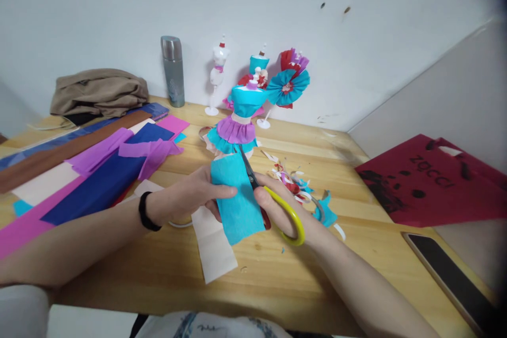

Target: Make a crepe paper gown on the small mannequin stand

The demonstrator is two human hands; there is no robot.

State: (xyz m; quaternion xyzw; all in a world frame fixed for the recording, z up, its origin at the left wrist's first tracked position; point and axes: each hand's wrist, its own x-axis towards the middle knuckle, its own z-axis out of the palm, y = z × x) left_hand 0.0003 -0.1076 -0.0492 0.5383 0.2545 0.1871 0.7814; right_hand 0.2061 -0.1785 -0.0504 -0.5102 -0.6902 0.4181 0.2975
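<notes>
L hand [194,190] has its grip clamped on the turquoise sheet [240,214] at its L side, thumb on top, fingers under — sheet is above the counter [158,261], long axis running away from the person w/ the far end leaning a bit L. R hand [277,200], at the sheet's R edge, has its grip closed on the scissors [251,173], blades pointing away & slightly L, approx. parallel to that edge — can't tell if they touch it.
</notes>
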